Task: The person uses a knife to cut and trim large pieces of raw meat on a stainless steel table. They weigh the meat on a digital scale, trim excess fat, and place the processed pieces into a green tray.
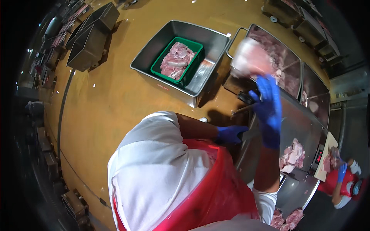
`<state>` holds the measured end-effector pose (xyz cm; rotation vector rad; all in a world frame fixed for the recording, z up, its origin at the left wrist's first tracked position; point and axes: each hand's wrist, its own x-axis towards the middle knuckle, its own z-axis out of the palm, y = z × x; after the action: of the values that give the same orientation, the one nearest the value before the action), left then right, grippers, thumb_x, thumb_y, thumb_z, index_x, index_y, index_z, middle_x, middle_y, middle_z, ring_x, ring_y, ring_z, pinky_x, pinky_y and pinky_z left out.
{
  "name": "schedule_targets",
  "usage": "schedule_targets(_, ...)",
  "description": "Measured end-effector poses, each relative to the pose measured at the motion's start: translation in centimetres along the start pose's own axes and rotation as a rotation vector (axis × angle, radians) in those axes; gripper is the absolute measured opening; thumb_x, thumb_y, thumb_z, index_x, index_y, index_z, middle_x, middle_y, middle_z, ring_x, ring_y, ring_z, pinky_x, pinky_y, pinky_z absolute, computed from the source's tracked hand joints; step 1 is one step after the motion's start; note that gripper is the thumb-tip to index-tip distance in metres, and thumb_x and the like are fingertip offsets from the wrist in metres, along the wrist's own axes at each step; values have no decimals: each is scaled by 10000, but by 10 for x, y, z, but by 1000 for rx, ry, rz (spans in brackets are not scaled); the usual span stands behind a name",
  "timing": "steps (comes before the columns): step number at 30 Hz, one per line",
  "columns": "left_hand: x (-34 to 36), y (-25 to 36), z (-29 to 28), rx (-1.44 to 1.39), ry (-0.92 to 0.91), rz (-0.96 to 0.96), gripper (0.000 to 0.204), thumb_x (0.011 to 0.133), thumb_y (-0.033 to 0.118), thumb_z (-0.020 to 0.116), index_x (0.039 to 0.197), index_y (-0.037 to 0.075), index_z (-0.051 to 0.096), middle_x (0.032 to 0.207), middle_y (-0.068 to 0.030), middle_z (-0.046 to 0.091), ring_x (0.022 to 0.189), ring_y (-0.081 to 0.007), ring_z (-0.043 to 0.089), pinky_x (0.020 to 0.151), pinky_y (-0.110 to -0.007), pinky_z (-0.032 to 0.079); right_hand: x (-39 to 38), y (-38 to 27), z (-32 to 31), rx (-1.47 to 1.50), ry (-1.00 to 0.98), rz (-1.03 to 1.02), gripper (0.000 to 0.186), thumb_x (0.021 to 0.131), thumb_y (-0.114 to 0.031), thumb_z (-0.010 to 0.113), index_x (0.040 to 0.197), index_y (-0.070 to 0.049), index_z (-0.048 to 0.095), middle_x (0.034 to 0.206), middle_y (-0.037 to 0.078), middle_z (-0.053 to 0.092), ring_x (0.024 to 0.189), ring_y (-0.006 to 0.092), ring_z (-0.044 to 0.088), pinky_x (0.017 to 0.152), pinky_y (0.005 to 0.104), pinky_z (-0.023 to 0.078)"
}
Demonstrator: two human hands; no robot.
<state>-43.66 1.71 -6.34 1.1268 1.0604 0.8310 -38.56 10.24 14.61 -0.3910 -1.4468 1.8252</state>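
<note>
My right hand [269, 109], in a blue glove, is raised over the metal table with its fingers stretched out. Just beyond its fingertips is a blurred pale pink piece of meat [251, 57], in front of a metal bin [296, 79] of meat pieces. Whether the fingertips still touch the piece I cannot tell. My left hand [230, 134], also gloved in blue, is low at the table's near-left edge. It is closed round a dark handle with a pale blade-like strip beside it, which looks like a knife [249, 134], partly hidden.
A steel tub [154, 77] on the yellow floor holds a green crate [154, 69] of meat. Meat [293, 156] lies on the metal table [295, 115] near a scale display [318, 156]. A co-worker [341, 177] handles meat at a cutting board [325, 156]. More steel tubs [86, 46] stand far left.
</note>
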Motion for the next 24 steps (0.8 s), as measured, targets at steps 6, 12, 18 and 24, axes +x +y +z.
schedule_targets(6,8,-36,-99,-184,228,193,608,810,125,705,1354,64,441,929,-70,610,848,-139,585,727,-313,509,-5,60,-45,-422,-52,355,401,838,-27,671,1232,15,605,1189,121,650,1063,202,629,908,322,504)
schedule_targets(12,3,-25,-172,-134,229,76,385,784,168,727,1090,60,520,938,-39,567,832,-130,539,707,-288,471,-101,76,-138,-412,486,387,310,933,-79,612,1223,30,595,1137,120,661,954,178,647,781,284,521)
schedule_targets(18,73,-4,-194,-191,372,-93,70,805,72,638,830,40,581,655,-10,565,507,-104,527,463,-268,426,-100,68,-169,-305,669,290,308,963,-158,599,1220,11,595,1112,123,664,926,186,643,755,280,506)
schedule_targets(24,158,-12,-286,56,608,101,193,773,41,667,956,4,618,790,-33,644,701,-110,586,664,-287,506,13,58,-222,-465,524,266,287,958,-186,595,1147,29,617,1037,105,661,844,143,586,767,276,478)
